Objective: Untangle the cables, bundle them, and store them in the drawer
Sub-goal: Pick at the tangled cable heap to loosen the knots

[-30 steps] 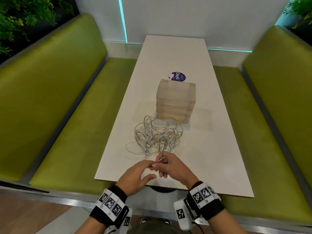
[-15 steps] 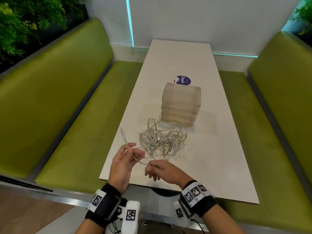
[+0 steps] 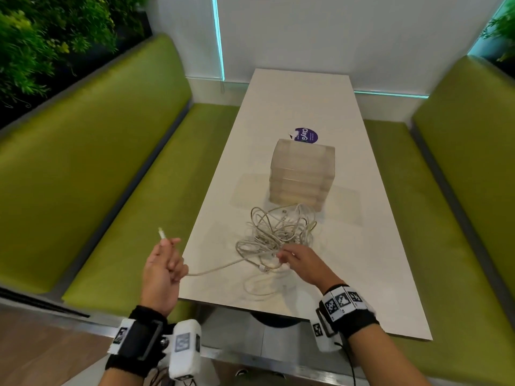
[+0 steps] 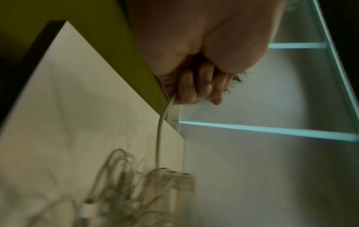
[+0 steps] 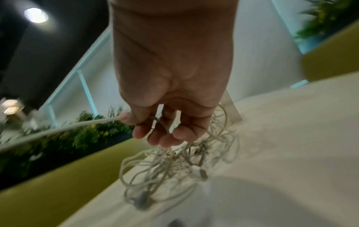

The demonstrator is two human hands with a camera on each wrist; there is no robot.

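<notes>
I'm at a booth with green benches point(image 3: 92, 168) either side of a white table point(image 3: 370, 263). The tangle of cables point(image 3: 278, 232) lies at its near end, just in front of the translucent drawer unit point(image 3: 302, 176), whose drawers are shut. My left hand point(image 3: 163, 270) is fisted round one cable point(image 3: 214, 270), its plug sticking up; my right hand point(image 3: 302, 261) pinches the same strand at the heap. I judge untangling barely begun; next, draw this strand out gently while steadying the knot. Only the right-wrist view shows my fingers point(image 5: 170, 138) threaded through loops.

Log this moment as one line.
left hand: grips cable end | right hand: pinches cable at tangle | drawer unit: closed
</notes>
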